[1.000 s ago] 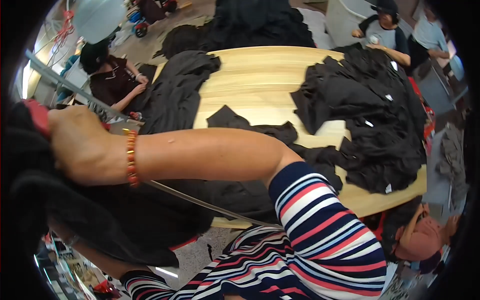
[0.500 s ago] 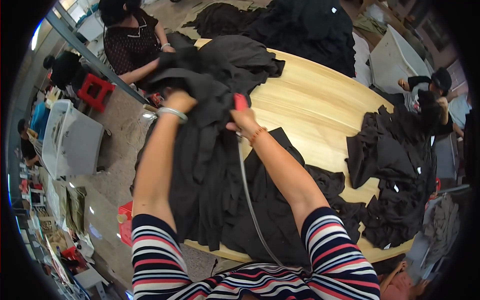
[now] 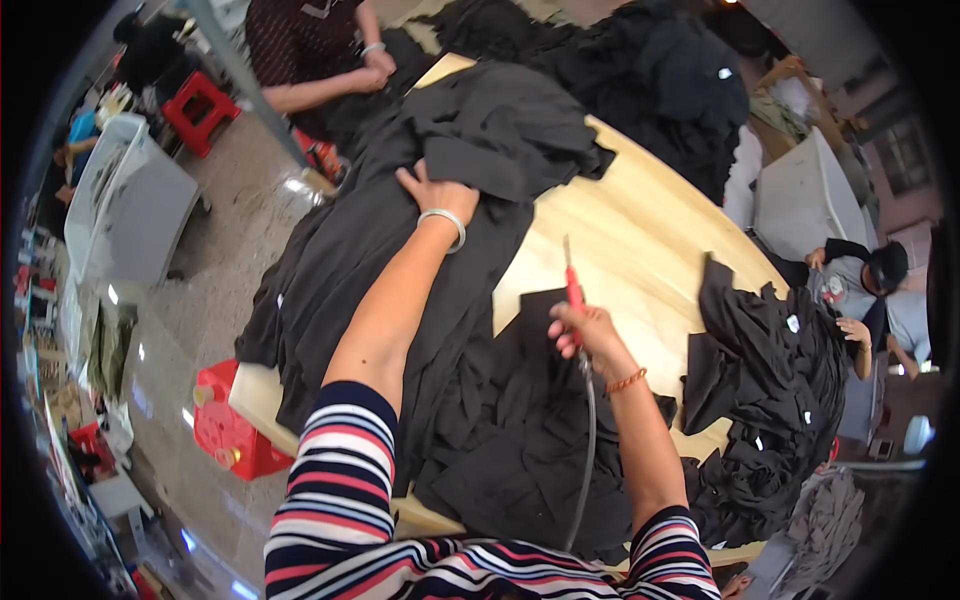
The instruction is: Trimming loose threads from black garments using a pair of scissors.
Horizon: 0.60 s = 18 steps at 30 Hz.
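Observation:
My left hand (image 3: 447, 197) rests on a long dark garment (image 3: 370, 260) spread over the left side of the wooden table (image 3: 640, 210). Its thumb and a finger stand apart, and the other fingertips lie partly out of sight by a raised fold. Gripped in my right hand (image 3: 597, 338) is a red-handled tool (image 3: 573, 290) with a thin metal tip pointing away from me. A grey hose (image 3: 588, 450) runs from its lower end toward my body. The tool is over the table's middle, apart from the garment under my left hand. Dark cloth pieces (image 3: 500, 430) lie below it.
Dark garments (image 3: 770, 370) with white tags are heaped at the right, and another heap (image 3: 650, 80) lies at the far side. Another person's hands (image 3: 375, 72) are at the far left corner. A red jug (image 3: 225, 425) stands by the near left edge; a white cart (image 3: 130, 210) is beyond.
The tool in my right hand has moved right and nearer, away from the cloth. My left hand has moved right and now rests on the garment, which lies more spread out.

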Each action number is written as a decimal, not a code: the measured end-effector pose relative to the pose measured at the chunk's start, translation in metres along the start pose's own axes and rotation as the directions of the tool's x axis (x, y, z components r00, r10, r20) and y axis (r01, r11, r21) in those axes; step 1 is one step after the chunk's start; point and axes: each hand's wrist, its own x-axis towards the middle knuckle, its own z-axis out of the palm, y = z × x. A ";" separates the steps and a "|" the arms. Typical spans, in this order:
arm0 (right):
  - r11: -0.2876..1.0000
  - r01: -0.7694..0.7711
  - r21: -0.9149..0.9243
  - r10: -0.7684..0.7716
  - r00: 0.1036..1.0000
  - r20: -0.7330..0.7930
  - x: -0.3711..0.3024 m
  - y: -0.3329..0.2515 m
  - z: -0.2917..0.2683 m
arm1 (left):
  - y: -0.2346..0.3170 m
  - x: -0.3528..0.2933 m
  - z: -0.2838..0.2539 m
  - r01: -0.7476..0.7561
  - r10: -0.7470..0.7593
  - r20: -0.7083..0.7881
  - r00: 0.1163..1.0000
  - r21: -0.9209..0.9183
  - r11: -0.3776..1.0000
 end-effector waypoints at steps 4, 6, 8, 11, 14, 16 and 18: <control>0.988 -0.048 -0.148 0.059 0.996 0.072 -0.058 0.024 -0.016 | 0.058 0.018 -0.036 0.036 -0.234 -0.272 0.934 -0.578 0.815; 0.944 -0.074 -0.321 0.084 0.996 0.018 -0.085 0.032 -0.033 | 0.069 0.007 -0.043 -0.244 -0.033 -0.381 0.924 -0.654 0.716; 0.862 -0.083 -0.500 0.058 0.996 -0.064 -0.111 0.030 -0.057 | 0.072 -0.031 -0.047 -0.403 0.201 -0.361 0.911 -0.669 0.625; 0.851 -0.105 -0.515 -0.019 0.973 -0.230 -0.162 0.035 -0.105 | 0.075 -0.144 -0.072 -0.493 0.565 -0.143 0.813 -0.685 0.536; 0.881 -0.035 -0.471 -0.085 0.969 -0.230 -0.212 0.055 -0.148 | 0.048 -0.292 -0.082 -0.530 0.697 -0.035 0.716 -0.677 0.511; 0.891 -0.063 -0.451 -0.049 0.972 -0.231 -0.242 0.091 -0.171 | 0.033 -0.376 -0.068 -0.526 0.723 0.160 0.672 -0.585 0.618; 0.899 -0.082 -0.431 -0.010 0.978 -0.207 -0.269 0.119 -0.177 | 0.025 -0.459 -0.032 -0.395 0.618 0.485 0.619 -0.488 0.778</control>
